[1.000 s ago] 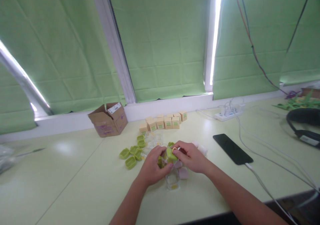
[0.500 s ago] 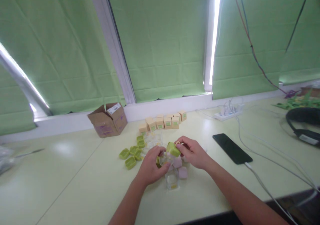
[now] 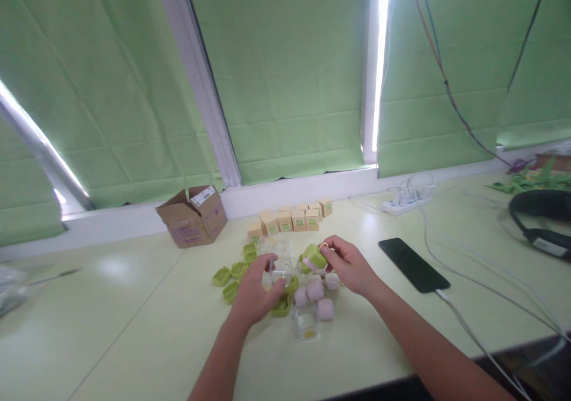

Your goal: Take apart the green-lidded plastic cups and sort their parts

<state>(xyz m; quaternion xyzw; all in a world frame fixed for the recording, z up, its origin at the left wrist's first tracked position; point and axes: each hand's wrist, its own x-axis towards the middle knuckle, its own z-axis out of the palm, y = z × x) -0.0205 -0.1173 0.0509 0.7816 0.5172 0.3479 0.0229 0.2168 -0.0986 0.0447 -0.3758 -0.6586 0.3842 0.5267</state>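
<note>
The right hand (image 3: 350, 265) is pinching a green square lid (image 3: 314, 256) between thumb and fingers, holding it tilted just above the pile of small parts on the pale green table (image 3: 134, 329). The left hand (image 3: 253, 291) is curling around a clear square jar (image 3: 281, 267) just left of that lid, fingers closed on its side. Below the lid, three pale pink caps (image 3: 314, 291) are lying together, and a second clear jar (image 3: 307, 323) is standing just in front of them. Left of the lid, loose green lids (image 3: 229, 279) are lying scattered. Behind the lid, a row of small tan cartons (image 3: 289, 218) is sitting, with an open cardboard box (image 3: 193, 215) further left. Well to the right of the lid, a black phone (image 3: 413, 264) is lying on its cable.
</note>
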